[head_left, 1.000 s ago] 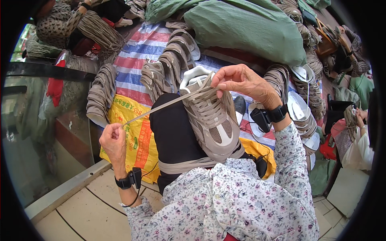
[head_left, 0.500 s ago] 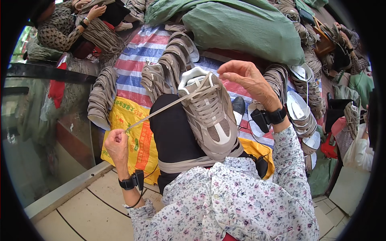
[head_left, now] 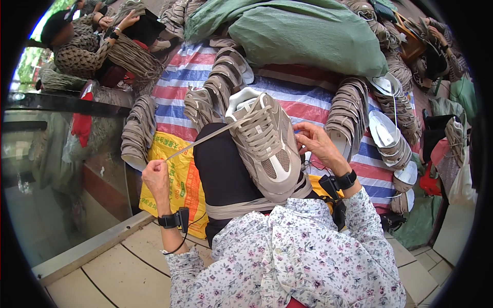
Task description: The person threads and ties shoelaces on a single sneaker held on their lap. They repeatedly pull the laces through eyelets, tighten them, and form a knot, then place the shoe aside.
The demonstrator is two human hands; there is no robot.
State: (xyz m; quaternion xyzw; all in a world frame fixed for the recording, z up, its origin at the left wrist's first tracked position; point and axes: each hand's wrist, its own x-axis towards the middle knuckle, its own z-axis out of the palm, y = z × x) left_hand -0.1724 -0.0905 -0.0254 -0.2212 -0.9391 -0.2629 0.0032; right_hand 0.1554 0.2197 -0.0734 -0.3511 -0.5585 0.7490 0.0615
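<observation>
A beige laced sneaker (head_left: 264,146) rests toe-down on my black-clad knee (head_left: 221,169), strapped there by a beige band. My left hand (head_left: 155,176) is out to the left, pinching the end of a beige shoelace (head_left: 205,138) pulled taut from the shoe's top eyelets. At the right side of the shoe, my right hand (head_left: 317,145) holds a thin lace end close to the upper. Both wrists wear black bands.
Rows of stacked beige shoes (head_left: 221,84) lie on a striped red, white and blue tarp (head_left: 303,102). A green sack (head_left: 308,36) sits behind. A yellow bag (head_left: 177,179) lies by my knee. Another person (head_left: 77,49) sits top left beside lace bundles.
My right hand has dropped from above the shoe's top to its right side. My left hand has drawn the lace farther out to the left.
</observation>
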